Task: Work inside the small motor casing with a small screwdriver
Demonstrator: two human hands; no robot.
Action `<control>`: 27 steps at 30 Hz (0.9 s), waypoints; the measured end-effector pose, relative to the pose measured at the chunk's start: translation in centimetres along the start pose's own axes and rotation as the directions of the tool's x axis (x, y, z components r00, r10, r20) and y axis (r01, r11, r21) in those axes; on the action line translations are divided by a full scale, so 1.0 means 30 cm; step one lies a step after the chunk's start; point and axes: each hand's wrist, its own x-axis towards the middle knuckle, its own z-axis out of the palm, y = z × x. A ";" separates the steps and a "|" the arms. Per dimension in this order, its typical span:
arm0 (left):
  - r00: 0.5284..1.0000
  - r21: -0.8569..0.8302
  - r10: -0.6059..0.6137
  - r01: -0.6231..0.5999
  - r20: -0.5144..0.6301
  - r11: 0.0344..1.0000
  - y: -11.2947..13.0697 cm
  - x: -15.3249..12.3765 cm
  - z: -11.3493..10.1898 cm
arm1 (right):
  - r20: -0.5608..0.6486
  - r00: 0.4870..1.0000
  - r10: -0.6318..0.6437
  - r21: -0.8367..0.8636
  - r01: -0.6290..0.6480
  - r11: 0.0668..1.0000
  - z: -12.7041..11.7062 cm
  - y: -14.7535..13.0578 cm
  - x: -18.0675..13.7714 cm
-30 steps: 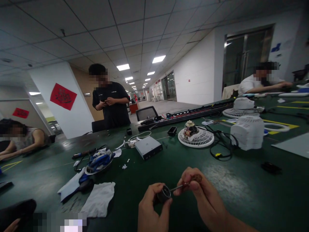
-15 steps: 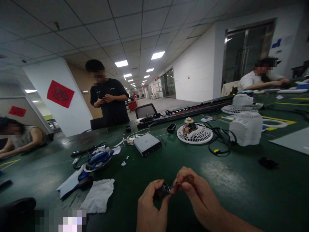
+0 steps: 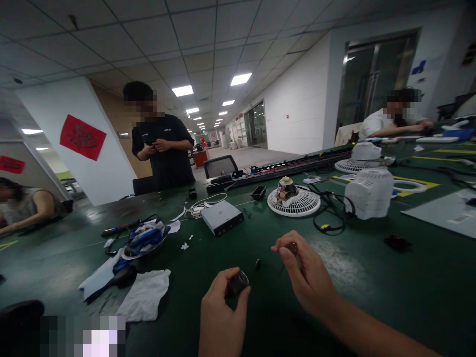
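Observation:
Between the thumb and fingers of my left hand (image 3: 225, 305) is a small black cylinder (image 3: 237, 284), its round open end facing up and right. My right hand (image 3: 307, 270) is closed around the brown, translucent handle of a screwdriver (image 3: 292, 248); its thin shaft is barely visible below the fingers. The two hands are apart. In the gap between them is a small dark piece (image 3: 258, 264); whether it rests on the table or is in the air I cannot tell. Beyond my hands sits a silver disc drive (image 3: 222, 216).
On the green table (image 3: 208, 258) are a white fan grille with a motor (image 3: 294, 202), a white fan housing (image 3: 370, 193) with a black cable, a bowl with blue cloth (image 3: 147, 238) and a crumpled white tissue (image 3: 145, 295). A person in black (image 3: 161, 144) stands across the table.
My right hand has drawn the screwdriver away from the cylinder, up and to the right. My left hand has shifted slightly left with the cylinder. The small dark piece now shows between them.

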 end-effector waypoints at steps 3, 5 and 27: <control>0.997 -0.093 -0.067 0.063 -0.040 0.994 0.007 0.000 0.001 | 0.068 0.996 -0.059 -0.054 0.063 0.997 -0.025 0.019 0.024; 0.995 -0.137 -0.094 0.090 -0.024 0.987 0.007 0.002 0.001 | 0.200 0.980 -0.024 -0.182 0.061 0.982 -0.031 0.037 0.038; 0.988 -0.182 -0.153 0.154 0.022 0.971 0.031 -0.010 0.014 | 0.426 0.887 0.178 -0.436 0.029 0.900 0.028 0.044 0.053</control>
